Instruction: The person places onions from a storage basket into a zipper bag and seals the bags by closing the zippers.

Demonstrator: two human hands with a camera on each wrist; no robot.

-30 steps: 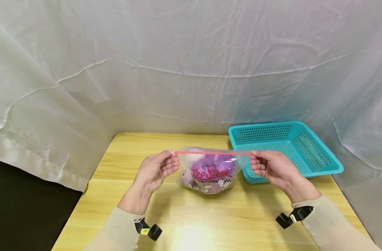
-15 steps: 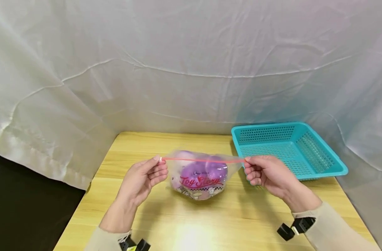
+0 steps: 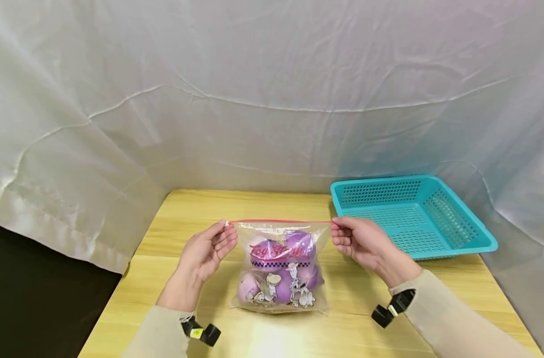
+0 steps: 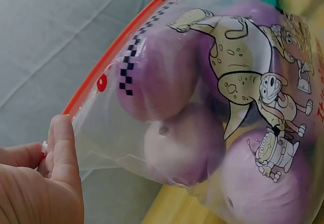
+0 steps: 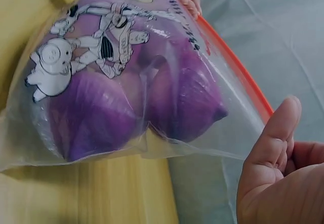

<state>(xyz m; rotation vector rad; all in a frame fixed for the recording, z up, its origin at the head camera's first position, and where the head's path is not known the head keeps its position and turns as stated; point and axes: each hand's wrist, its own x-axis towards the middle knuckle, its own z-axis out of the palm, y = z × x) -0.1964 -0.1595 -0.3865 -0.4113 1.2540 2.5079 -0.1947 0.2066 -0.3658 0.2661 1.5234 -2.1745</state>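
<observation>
A clear zip bag [image 3: 280,283] with a red zip strip and cartoon print hangs upright between both hands. Inside it are several rounded purple things that look like onions [image 5: 185,100]; some show paler skin in the left wrist view. My left hand [image 3: 210,248] pinches the bag's top left corner, where a small white slider [image 4: 44,147] shows by the thumb. At the opposite top corner my right hand [image 3: 361,243] pinches the end of the red strip [image 5: 238,67], which is stretched nearly straight. The bag's lower edge is close over the wooden table.
A turquoise perforated basket [image 3: 473,246] stands at the back right of the wooden table [image 3: 155,263], behind the right hand. Pale grey cloth [image 3: 272,129] rises behind the table and along the sides. A dark area [image 3: 39,288] lies past the table's left edge.
The bag has tipped from leaning away to hanging upright, so its printed front now shows in full. It first moved a little left and nearer; the right hand has since come inward. Both hands keep their pinch.
</observation>
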